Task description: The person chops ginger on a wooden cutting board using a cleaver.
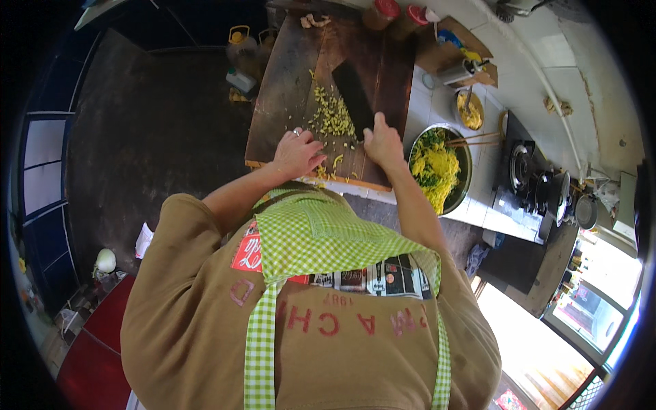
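A broad dark cleaver [352, 97] lies over the wooden cutting board [287, 82], its handle in my right hand [384, 143]. Left of the blade is a pile of finely chopped yellow-green vegetable [332, 114]. My left hand [298, 154], with a ring on one finger, rests near the board's front edge, fingers bent beside scattered bits; whether it touches any of them I cannot tell. Yellow strips [322, 171] lie along that edge. At the board's back left are pale knobbly pieces, possibly ginger [313, 21].
Right of the board stands a metal bowl [467, 189] of yellow shreds and chopped greens, with chopsticks [476, 139] across its rim. Beyond are a smaller bowl of yellow food [470, 110], red-lidded jars [384, 9] and a gas stove [520, 189]. Oil bottles [241, 48] stand left of the board.
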Demonstrator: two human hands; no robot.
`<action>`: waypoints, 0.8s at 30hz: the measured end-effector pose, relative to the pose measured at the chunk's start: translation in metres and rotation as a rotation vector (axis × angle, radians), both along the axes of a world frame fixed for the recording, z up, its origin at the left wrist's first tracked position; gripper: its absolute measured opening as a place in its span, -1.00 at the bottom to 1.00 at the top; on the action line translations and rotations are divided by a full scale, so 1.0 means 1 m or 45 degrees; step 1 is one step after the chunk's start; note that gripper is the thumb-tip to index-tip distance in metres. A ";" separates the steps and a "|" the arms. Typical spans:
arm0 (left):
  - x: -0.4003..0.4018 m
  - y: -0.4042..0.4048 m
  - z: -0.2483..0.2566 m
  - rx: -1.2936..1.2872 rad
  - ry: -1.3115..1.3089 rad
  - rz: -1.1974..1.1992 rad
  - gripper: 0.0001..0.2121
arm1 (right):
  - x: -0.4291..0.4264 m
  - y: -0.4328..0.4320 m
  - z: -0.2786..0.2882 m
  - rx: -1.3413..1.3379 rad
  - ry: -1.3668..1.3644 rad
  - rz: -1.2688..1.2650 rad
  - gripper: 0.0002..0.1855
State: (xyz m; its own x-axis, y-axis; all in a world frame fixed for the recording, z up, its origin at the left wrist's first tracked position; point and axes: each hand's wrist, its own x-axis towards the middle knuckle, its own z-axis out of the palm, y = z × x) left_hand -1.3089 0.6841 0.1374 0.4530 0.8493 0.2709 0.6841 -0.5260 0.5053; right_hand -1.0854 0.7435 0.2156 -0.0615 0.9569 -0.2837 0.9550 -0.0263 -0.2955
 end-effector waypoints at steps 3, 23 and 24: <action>-0.005 -0.003 0.012 0.052 0.058 -0.246 -0.60 | 0.001 0.001 -0.002 -0.002 0.034 -0.060 -0.61; -0.011 0.025 -0.007 0.316 0.000 0.035 -0.93 | -0.009 -0.029 0.006 -0.186 -0.007 0.025 -0.66; -0.011 0.021 -0.007 0.310 -0.003 0.032 -0.93 | -0.007 -0.029 0.005 -0.152 0.001 0.005 -0.66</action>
State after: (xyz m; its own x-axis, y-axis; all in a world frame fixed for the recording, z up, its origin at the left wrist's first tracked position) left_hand -1.3198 0.7055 0.1306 0.4318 0.7699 0.4700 0.6976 -0.6153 0.3671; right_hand -1.0927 0.7149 0.2211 -0.0656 0.9161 -0.3956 0.9548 -0.0575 -0.2916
